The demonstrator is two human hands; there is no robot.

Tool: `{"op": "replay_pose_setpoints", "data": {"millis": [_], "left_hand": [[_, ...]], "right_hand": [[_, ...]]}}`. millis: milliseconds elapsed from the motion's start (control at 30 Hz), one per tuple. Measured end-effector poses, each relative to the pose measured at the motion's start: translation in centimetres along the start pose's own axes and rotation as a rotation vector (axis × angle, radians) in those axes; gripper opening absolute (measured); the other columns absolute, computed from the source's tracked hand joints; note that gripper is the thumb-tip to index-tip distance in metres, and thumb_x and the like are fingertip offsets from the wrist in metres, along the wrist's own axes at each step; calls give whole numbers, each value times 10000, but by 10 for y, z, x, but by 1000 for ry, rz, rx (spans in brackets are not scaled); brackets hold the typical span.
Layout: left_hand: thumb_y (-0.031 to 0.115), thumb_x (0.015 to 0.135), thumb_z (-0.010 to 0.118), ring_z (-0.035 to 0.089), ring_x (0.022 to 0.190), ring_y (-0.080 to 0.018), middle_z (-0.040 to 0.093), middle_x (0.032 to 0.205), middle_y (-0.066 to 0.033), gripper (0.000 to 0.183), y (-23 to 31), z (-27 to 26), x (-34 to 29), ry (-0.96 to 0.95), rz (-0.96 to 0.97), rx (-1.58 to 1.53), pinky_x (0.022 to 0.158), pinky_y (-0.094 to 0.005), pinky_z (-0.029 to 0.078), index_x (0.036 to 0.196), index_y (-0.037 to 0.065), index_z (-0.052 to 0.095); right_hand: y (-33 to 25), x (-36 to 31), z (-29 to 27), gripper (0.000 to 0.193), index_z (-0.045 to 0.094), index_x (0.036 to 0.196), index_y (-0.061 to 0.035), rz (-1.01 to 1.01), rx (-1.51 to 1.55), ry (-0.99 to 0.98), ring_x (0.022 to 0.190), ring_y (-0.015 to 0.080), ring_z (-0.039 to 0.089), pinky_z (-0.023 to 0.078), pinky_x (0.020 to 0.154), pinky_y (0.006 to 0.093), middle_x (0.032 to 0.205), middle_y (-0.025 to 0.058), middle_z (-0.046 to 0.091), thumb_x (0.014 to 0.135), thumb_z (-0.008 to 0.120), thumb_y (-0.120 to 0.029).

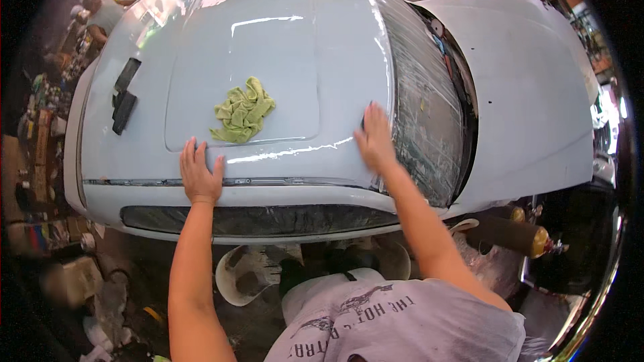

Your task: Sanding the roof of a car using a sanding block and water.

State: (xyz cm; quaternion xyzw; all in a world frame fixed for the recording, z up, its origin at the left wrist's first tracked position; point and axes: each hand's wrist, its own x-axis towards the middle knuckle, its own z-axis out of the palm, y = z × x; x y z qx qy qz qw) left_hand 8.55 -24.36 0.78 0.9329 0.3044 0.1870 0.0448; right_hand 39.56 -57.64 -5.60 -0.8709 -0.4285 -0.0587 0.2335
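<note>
A car roof [268,33] in pale grey, wet and shiny in places, spreads out before me. My left hand [200,177] rests flat on its near edge, fingers apart and holding nothing. Farther right, close to the top of the windshield [429,107], my right hand [377,141] presses on the roof. Under its fingers a dark sanding pad [363,123] shows only as a thin edge; the rest is hidden. Between my hands, a little farther away, lies a crumpled yellow-green cloth [243,112]. Two dark blocks [124,112] sit end to end at the roof's left.
A dark trim channel [288,181] runs along the near roof edge, above the side window [268,220]. The grey hood [523,80] extends right. A gas cylinder [537,240] lies below it. White plastic chairs [245,278] stand by my legs; clutter fills the left side.
</note>
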Motion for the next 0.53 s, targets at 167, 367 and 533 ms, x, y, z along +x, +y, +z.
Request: {"op": "replay_pose_setpoints", "data": {"millis": [167,367,533], "left_hand": [[388,933,646,388,1416,-381,448,1509,-189,527,-2,6,0,5,-20,34,1199,-507,282,1336,60,557],[385,936,650,390,1405,-388,453,1499,-192,518,-3,7,-3,6,-14,24,1182,-502,304,1330,62,560],[394,936,655,391,1404,-390,450,1506,-179,536,-6,9,-4,11,4,9,1185,-496,300,1349,69,552]], "right_hand": [[-42,-72,-23,700,314,1524,78,-34,101,-172,1514,467,206,150,1248,523,1625,294,235,1008,520,-347],[39,90,3,678,384,1485,83,178,68,16,1492,462,256,184,1231,539,1586,300,318,1010,515,-383],[9,-7,10,732,348,1523,45,50,82,-13,1509,468,227,181,1228,572,1615,288,272,991,548,-416]]}}
